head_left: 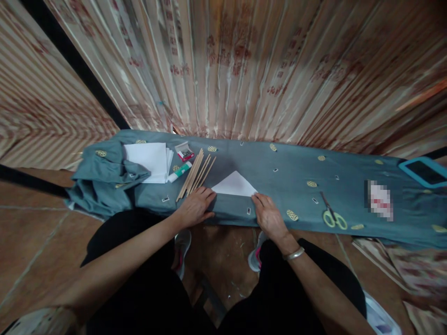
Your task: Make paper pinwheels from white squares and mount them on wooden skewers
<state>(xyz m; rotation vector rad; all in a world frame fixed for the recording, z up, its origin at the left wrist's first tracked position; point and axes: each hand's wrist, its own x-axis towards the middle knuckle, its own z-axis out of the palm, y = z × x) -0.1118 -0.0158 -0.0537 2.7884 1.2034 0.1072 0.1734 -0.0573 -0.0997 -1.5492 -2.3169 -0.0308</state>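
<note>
A white sheet of paper [235, 184], folded into a triangle, lies on the cloth in front of me with its peak pointing away. My left hand [196, 205] rests at its left corner, fingers laid over the edge and thumb held apart. At the opposite corner, my right hand [268, 215] has its fingertips pressed together on the paper. Several thin wooden sticks [196, 174] lie just beyond my left hand. Beside them is a green and white glue stick [180, 171].
A stack of white paper [148, 163] and a small open red-and-white box [184, 152] lie at the left. Green-handled scissors [334, 217] and a blue-framed tablet [426, 171] are to the right. The narrow table's grey-green cloth [244, 158] is bunched at the left end. Striped sheeting [223, 70] hangs behind.
</note>
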